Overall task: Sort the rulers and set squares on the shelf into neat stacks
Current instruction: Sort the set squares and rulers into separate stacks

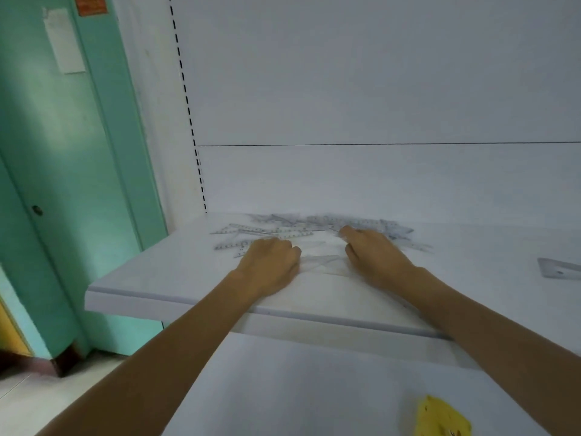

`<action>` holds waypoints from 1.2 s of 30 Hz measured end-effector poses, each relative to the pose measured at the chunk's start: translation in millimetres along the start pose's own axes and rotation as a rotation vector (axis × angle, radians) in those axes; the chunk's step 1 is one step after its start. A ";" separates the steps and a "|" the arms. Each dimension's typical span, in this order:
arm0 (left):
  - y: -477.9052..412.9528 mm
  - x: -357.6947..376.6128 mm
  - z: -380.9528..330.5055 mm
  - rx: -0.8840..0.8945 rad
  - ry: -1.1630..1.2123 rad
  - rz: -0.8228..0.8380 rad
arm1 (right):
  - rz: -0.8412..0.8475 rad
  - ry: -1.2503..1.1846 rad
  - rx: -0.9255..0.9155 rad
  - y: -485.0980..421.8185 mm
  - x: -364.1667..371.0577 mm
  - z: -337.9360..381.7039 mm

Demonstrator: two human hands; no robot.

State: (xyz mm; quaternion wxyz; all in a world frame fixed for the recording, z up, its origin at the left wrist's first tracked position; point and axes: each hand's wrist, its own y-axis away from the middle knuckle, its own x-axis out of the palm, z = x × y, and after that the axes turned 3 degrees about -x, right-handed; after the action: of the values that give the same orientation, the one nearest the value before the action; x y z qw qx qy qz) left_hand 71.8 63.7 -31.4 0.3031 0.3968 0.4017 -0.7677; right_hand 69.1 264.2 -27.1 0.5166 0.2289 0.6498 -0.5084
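Note:
A loose pile of clear plastic rulers and set squares (301, 229) lies scattered along the back of the white shelf (176, 272). One clear set square (323, 262) lies flat in front of the pile, between my hands. My left hand (270, 262) has its fingers curled at the set square's left corner and seems to grip it. My right hand (374, 251) reaches forward, fingertips at the pile's edge and thumb by the set square's right end. Whether it holds anything is unclear.
Another clear set square (558, 269) lies alone at the shelf's far right. A yellow object (441, 418) sits on the lower white surface near the bottom. A teal door (63, 184) stands left of the shelf, and the white back panel (377, 89) rises behind.

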 end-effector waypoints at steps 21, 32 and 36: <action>-22.5 -9.5 -42.6 -0.152 0.703 -0.008 | -0.132 -0.063 0.209 62.3 -30.8 -59.2; -90.6 -33.5 -172.1 -0.015 0.823 0.028 | -0.158 -0.051 0.373 154.0 -77.1 -175.5; -120.9 -49.5 -236.9 -0.014 0.866 0.002 | -0.155 -0.044 0.377 193.2 -101.9 -237.3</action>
State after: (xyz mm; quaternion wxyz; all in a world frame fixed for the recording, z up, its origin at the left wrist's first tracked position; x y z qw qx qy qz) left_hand 88.5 333.7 -29.6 0.1100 0.6805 0.4966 -0.5274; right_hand 160.9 573.3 -29.0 0.4382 0.2597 0.5474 -0.6640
